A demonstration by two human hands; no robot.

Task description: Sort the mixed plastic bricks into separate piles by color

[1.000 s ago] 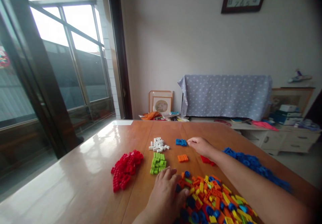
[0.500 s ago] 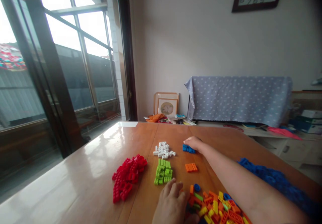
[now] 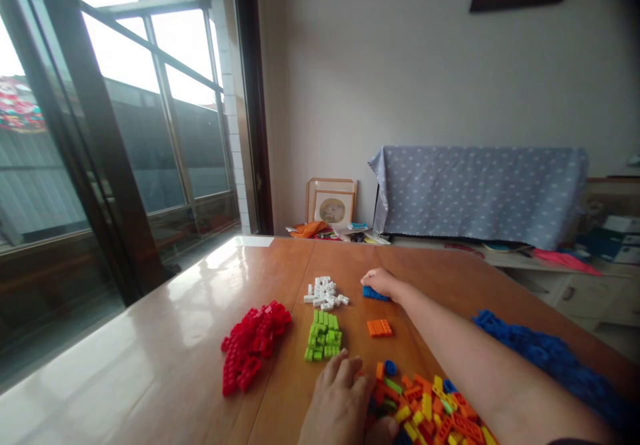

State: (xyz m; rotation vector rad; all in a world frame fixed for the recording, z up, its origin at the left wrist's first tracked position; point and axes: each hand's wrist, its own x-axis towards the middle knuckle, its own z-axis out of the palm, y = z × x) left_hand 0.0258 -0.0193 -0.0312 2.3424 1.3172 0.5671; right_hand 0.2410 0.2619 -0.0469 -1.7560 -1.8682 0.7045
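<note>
Right hand (image 3: 383,281) at blue building bricks (image 3: 373,293) on table (image 3: 175,365); its grip cannot be determined. Left hand (image 3: 336,398), thumb and fingers apart, beside loose mixed-colour brick pile (image 3: 427,407).

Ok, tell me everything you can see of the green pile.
The green pile is bright, plastic-looking bricks, studded on top: a neat row at the back, a more jumbled cluster in front. It sits on the table, with the white pile behind and the left hand close in front; whether hand and pile touch is unclear.
</note>
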